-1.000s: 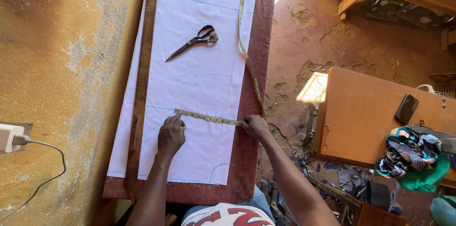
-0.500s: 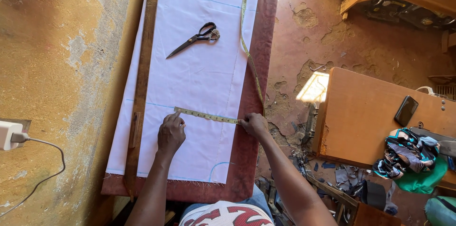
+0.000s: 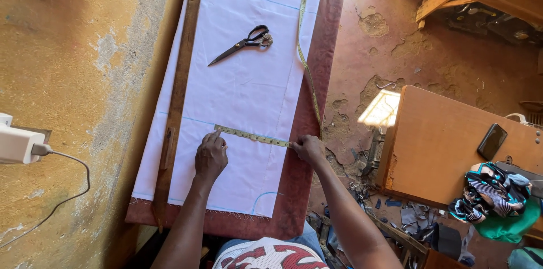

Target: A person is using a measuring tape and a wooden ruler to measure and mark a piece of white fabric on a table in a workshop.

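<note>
Plaster wall (image 3: 68, 76) fills the left side, ochre and patchy, with a white charger (image 3: 17, 143) plugged in near its lower edge and a cable drooping from it. Next comes a long wooden ruler (image 3: 180, 85) lying lengthwise along the left edge of a white cloth (image 3: 249, 99), which is spread flat on a reddish-brown table (image 3: 328, 48). The left hand (image 3: 211, 157) rests palm down on the cloth, its fingertips pinning the near end of a yellow measuring tape (image 3: 251, 136) just right of the ruler. The tape runs taut across the cloth, slightly slanted, to the right hand (image 3: 308, 147), which pinches it at the cloth's right edge, over the bare table strip; from there the rest of the tape trails up along that edge toward the far end. Black scissors (image 3: 243, 44) lie closed on the cloth, well apart from both hands, with plenty of bare cloth between them and the stretched tape. Faint blue lines cross the cloth, 1 just under the tape. The table's near edge shows frayed threads; beyond its right edge the floor (image 3: 396, 48) drops away, cracked and red. Farther right stands a wooden sewing table (image 3: 441, 144) carrying a dark phone (image 3: 492, 141) and a heap of patterned and green fabric (image 3: 498, 195).
</note>
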